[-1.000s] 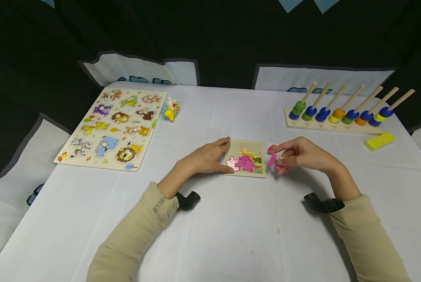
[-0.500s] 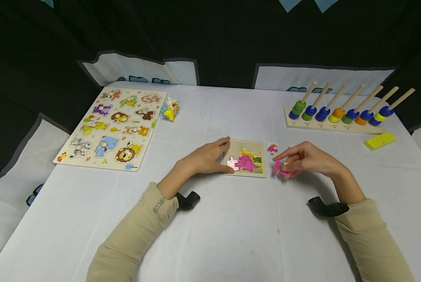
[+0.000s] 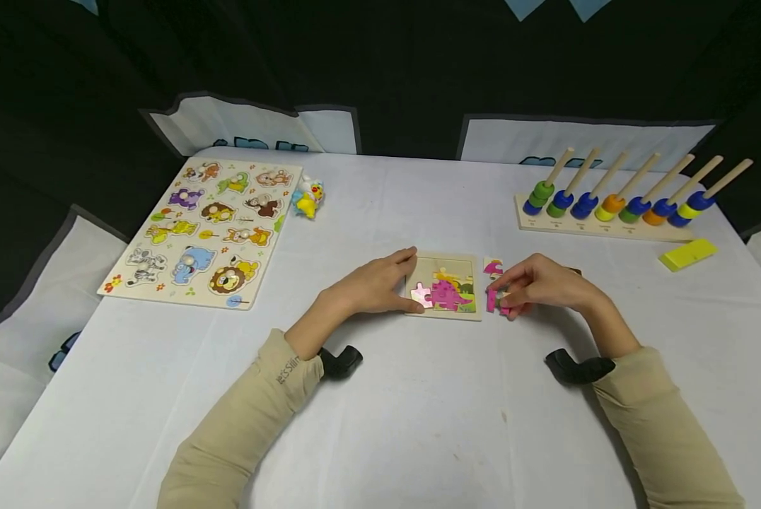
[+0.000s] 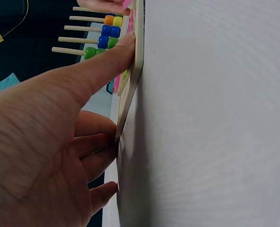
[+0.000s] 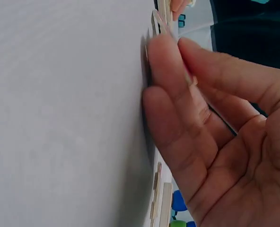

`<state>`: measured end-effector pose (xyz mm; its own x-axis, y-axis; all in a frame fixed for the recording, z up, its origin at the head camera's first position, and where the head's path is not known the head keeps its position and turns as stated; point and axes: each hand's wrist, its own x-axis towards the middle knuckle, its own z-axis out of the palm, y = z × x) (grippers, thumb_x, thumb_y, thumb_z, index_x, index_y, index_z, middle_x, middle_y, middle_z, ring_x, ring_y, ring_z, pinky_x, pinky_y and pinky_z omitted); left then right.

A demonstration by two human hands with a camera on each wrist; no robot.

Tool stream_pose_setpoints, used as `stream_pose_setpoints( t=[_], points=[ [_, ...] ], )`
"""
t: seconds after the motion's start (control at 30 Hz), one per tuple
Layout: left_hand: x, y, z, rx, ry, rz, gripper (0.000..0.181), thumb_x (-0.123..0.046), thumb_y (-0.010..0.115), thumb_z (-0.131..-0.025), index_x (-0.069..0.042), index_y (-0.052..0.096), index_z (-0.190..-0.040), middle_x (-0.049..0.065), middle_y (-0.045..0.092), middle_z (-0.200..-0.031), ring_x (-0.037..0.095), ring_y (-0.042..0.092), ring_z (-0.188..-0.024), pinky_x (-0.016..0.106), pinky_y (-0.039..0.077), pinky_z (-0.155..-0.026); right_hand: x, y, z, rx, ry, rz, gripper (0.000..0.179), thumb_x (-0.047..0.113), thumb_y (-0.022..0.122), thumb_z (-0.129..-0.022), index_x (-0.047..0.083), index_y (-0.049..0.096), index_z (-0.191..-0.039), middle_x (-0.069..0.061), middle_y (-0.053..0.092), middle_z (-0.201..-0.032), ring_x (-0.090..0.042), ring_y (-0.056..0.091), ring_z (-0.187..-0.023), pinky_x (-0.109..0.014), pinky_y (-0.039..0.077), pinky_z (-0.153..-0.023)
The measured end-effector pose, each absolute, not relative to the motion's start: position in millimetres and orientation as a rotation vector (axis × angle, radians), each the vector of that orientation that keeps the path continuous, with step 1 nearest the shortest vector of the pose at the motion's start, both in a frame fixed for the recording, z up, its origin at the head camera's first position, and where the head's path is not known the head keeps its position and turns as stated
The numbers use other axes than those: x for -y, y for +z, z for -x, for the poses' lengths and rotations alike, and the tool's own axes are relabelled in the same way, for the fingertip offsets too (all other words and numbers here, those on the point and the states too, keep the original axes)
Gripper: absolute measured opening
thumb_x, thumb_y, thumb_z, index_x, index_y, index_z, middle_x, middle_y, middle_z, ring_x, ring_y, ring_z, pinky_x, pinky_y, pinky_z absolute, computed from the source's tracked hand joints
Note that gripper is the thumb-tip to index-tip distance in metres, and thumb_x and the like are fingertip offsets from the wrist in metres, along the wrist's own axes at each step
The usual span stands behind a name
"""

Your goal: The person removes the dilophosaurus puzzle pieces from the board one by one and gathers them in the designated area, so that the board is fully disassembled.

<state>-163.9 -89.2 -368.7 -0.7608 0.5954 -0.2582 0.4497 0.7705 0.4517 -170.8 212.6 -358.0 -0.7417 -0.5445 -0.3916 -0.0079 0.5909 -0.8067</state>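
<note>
A small wooden jigsaw board (image 3: 444, 259) with a pink dinosaur picture lies mid-table, partly filled with pieces. My left hand (image 3: 380, 285) rests at its left side. In the left wrist view, the thumb (image 4: 114, 61) lies on the board's rim while the other fingers touch the edge. Just right of the board, my right hand (image 3: 542, 284) pinches a pink jigsaw piece (image 3: 491, 300) between thumb and fingers, low over the table. Pink and green show beside it, and I cannot tell if that is a second piece. A loose pink-and-cream piece (image 3: 493, 266) lies near the board's upper right.
A large animal peg puzzle (image 3: 205, 233) lies at the left, with a small colourful toy (image 3: 308, 197) beside it. At the back right stands a bead counting rack (image 3: 603, 226). A yellow block (image 3: 688, 255) lies in front of it. Behind my right hand, a brown piece (image 3: 575, 271) shows.
My right hand first drew back right and toward me with the pink piece, then moved left again toward the board, lower than at first. My left hand and the board stayed still.
</note>
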Motion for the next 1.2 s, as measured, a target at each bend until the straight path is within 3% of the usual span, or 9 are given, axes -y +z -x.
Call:
stream_pose_setpoints(
  t=[0.37, 1.2],
  points=[
    [90.1, -370.7, 163.9, -2.574, 0.523, -0.793, 0.09, -0.049, 0.066, -0.087, -0.003, 0.024, -0.151, 0.008, 0.013, -0.162, 0.025, 0.018, -0.149, 0.038, 0.022, -0.12, -202.0, -358.5, 167.2, -2.339, -0.997, 0.366, 0.022, 0.009, 0.073, -0.081, -0.005, 0.065, -0.094, -0.005, 0.064, -0.063, -0.016, 0.064, -0.059, -0.027, 0.056, -0.058],
    [89.1, -367.8, 165.1, -2.569, 0.508, -0.792, 0.09, -0.049, 0.066, -0.086, -0.003, 0.023, -0.152, 0.007, 0.012, -0.163, 0.024, 0.016, -0.149, 0.038, 0.021, -0.121, -202.1, -354.7, 161.5, -2.508, -0.858, 0.27, 0.026, 0.021, 0.077, -0.079, 0.001, 0.062, -0.083, 0.0, 0.059, -0.058, -0.014, 0.059, -0.056, -0.025, 0.047, -0.053]
  ],
)
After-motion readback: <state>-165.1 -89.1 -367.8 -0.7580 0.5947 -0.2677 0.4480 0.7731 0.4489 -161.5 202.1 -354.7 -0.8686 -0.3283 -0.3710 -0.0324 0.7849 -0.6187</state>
